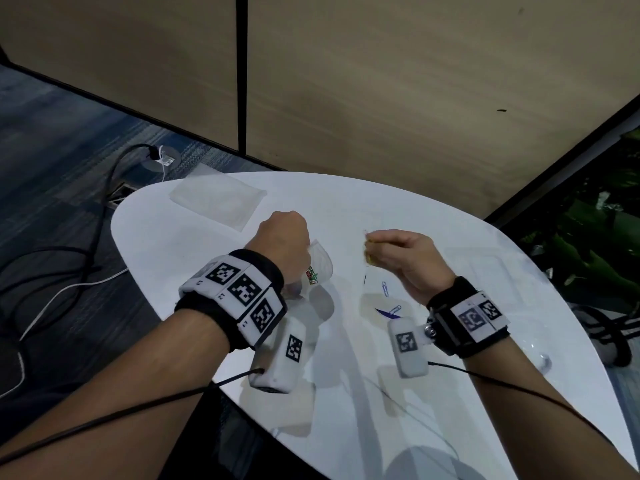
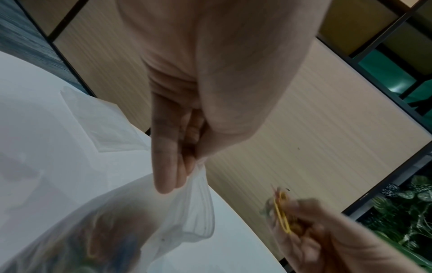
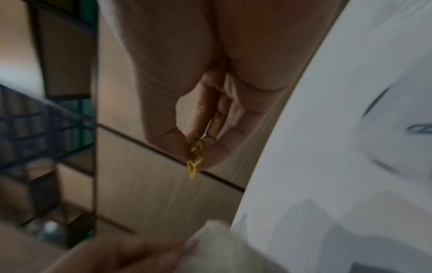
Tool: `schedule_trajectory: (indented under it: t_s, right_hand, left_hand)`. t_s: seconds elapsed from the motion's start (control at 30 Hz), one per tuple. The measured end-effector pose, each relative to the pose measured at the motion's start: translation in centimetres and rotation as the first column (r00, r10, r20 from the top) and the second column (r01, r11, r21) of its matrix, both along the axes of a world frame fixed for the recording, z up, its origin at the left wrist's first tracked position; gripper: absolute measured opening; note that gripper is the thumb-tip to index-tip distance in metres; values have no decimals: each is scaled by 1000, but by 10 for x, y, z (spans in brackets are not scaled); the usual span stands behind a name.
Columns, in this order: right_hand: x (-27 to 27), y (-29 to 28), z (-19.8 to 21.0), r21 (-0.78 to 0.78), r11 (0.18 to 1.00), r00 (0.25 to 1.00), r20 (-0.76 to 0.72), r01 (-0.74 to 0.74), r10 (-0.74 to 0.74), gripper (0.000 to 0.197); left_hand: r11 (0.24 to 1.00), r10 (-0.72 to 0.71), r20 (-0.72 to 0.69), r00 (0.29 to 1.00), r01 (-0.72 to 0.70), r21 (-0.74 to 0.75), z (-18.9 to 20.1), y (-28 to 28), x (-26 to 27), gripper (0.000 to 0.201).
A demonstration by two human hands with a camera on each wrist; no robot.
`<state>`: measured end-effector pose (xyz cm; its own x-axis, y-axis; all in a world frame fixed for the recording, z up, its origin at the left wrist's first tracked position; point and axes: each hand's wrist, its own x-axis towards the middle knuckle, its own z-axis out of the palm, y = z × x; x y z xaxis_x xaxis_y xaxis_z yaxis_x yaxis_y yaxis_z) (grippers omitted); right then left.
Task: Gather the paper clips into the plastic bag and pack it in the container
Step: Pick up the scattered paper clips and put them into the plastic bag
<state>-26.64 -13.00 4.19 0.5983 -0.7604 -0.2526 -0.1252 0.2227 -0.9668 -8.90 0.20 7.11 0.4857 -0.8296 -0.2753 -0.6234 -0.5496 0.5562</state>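
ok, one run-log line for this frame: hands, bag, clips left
left hand: pinches plastic bag rim | right hand: pinches yellow paper clips beside bag | bag: clips inside | white table: two blue paper clips left

Yellow paper clip (image 2: pixel 283 214), blue paper clips (image 1: pixel 385 288) on the white table (image 1: pixel 346 209), black-and-white checkered wristbands (image 1: pixel 239 289).

White table (image 1: pixel 450 209): flat clear bag (image 1: pixel 218 199), two blue clips (image 1: pixel 389 297) (loose), container (image 1: pixel 485 271).
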Motion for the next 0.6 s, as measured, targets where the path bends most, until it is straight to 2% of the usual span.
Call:
schedule_trajectory:
  t_s: [0.07,0.17,0.23,0.3,0.37,0.43,0.47,0.5,0.53,0.6]
  right_hand:
    - [16,19,6,-79,993,995,-47,-89,86,18]
    - [34,36,-2,-260,946,966,-219,-196,140,18]
    - [41,42,-7,-368,865,909,-363,-341,204,16]
    - [42,46,-5,-415,774,843,-464,-478,272,15]
    - [37,41,0,-462,771,872,-428,-439,240,14]
    - [25,22,0,-451,865,945,-318,-220,75,13]
    - [16,8,-5,-441,891,949,-311,-107,-41,12]
    - [3,-8,-14,-444,896,921,-360,-29,-148,12]
    - [-9,-23,-25,-451,892,858,-464,-16,-219,13]
    - [-30,-39,-47,-415,902,658,-712,-115,-244,18]
  left_hand:
    - [1000,4,5,1000,-4,-3,1,0,-2,25]
    - [1000,-11,13,1000,11,-12,-1,-1,-3,15]
    - [999,-31,21,999,32,-21,-3,-2,-2,5]
    - [999,-40,19,999,40,-17,-5,-1,-1,12]
    - [1000,-18,8,1000,18,-23,-5,-1,1,11]
    - [1000,-9,5,1000,9,-17,-4,0,2,18]
    - [1000,-6,1,1000,6,-12,-2,1,2,20]
    - [1000,-9,-2,1000,9,-8,0,2,2,22]
    - [1000,-13,-2,1000,13,-5,0,3,3,21]
    - [1000,-13,12,1000,13,-2,-1,4,4,17]
